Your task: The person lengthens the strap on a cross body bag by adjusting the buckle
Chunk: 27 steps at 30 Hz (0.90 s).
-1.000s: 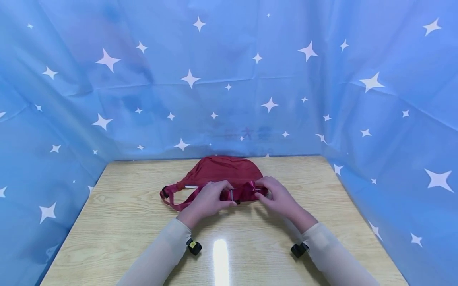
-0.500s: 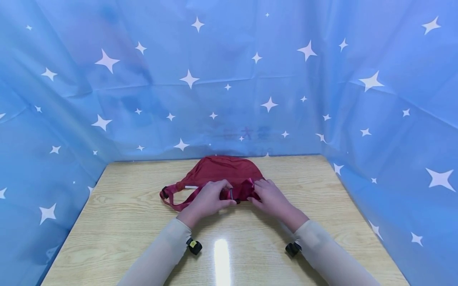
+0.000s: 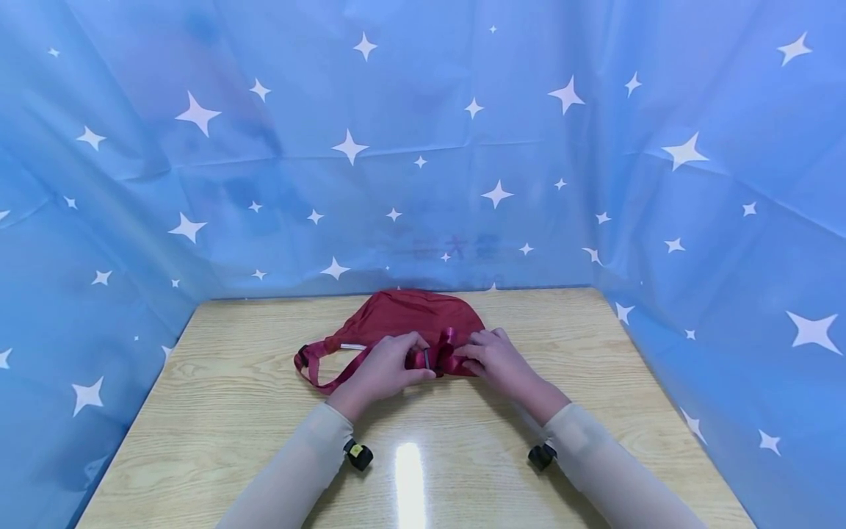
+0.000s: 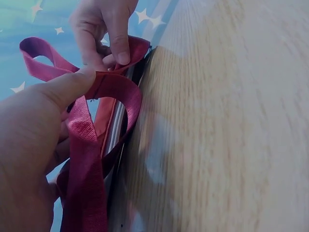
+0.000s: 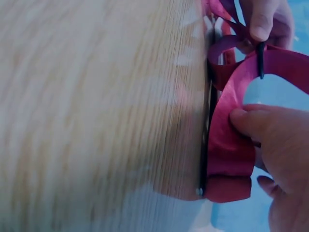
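Note:
A dark red waist bag lies at the back of the table, its strap toward the person. My left hand pinches the strap between thumb and fingers, right beside a black slider buckle. To its right, my right hand pinches the same strap, thumb on its flat face in the right wrist view. Between both hands the strap bulges up in a loop. Another strap length hangs in a curve below the left hand, by the bag's zipper. Some of the left fingers are hidden behind the strap.
The bag rests on a pale wood-grain table. A second black buckle sits at the left end of the strap. Behind and at both sides hangs a blue curtain with white stars.
My right hand has shifted left along the strap, closer to the left hand. A strap loop now stands up between them. The left hand has stayed in place.

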Available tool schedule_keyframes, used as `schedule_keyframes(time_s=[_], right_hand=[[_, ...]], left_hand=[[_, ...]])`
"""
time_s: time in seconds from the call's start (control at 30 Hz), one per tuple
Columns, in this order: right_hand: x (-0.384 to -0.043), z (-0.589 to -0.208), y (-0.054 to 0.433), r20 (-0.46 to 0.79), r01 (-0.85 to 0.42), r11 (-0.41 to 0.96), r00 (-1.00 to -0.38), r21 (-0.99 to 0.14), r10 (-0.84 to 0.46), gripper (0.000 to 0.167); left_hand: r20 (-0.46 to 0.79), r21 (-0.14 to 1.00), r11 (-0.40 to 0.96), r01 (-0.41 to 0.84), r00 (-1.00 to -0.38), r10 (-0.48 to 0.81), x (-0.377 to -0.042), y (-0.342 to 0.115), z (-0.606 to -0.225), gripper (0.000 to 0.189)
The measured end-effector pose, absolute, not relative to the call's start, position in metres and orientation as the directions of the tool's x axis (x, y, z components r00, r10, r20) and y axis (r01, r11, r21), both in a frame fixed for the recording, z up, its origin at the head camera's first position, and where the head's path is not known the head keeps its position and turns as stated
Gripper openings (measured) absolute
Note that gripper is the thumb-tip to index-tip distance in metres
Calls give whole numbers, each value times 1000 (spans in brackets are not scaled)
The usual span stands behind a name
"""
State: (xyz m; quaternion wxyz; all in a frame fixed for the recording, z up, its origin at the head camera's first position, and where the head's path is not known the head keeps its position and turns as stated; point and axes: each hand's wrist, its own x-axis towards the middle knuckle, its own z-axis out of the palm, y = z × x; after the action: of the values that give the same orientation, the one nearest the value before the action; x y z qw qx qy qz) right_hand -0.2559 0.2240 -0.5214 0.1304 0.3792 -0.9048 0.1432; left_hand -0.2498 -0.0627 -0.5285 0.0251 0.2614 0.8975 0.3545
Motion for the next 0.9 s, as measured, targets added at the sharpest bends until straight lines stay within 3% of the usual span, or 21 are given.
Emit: schedule_keyframes(time_s=[0.53, 0.9], right_hand=[[-254, -521, 242, 428, -742, 662, -635, -106, -643, 30], [-255, -520, 264, 419, -715, 694, -656, -82, -627, 33]], left_hand=[[164, 617, 630, 472, -860, 484, -249, -69, -528, 37], [137, 638, 635, 436, -876, 463, -252, -76, -527, 42]])
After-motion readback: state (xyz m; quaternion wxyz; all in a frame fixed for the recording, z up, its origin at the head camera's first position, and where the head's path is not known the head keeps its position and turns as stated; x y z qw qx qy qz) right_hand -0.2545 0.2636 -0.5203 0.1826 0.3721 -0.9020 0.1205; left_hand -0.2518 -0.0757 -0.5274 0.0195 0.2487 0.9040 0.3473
